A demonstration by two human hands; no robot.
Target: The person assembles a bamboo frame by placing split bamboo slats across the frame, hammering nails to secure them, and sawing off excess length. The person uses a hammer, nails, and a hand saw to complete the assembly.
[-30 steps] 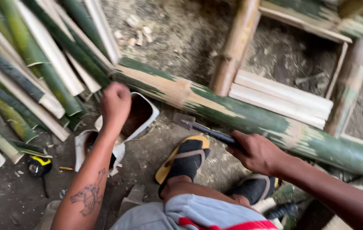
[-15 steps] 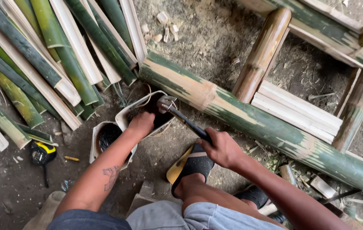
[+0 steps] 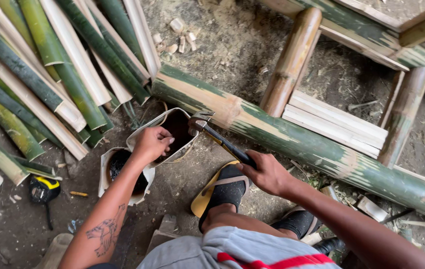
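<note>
My right hand (image 3: 268, 173) is wrapped tight around the dark handle of a hammer (image 3: 221, 140), fingers fully curled, with the metal head raised just above the near edge of a white paper bag (image 3: 172, 133). The hammer slants from my fist up and to the left, its head just short of the long green bamboo pole (image 3: 292, 139) that runs across the ground in front of me. My left hand (image 3: 151, 143) sits at the open mouth of that bag, fingers bunched into a loose fist; I cannot tell whether they pinch anything from inside. A second white bag (image 3: 120, 172) lies touching the first, under my left forearm, and its inside looks dark. My foot in a yellow-soled sandal (image 3: 218, 192) is planted just below the hammer. To the left I see a stack of split bamboo strips (image 3: 48, 74), green and pale, leaning side by side. A yellow and black tape measure (image 3: 44, 189) lies on the dirt near them. Beyond the pole is a bamboo frame (image 3: 342, 122) with pale slats
</note>
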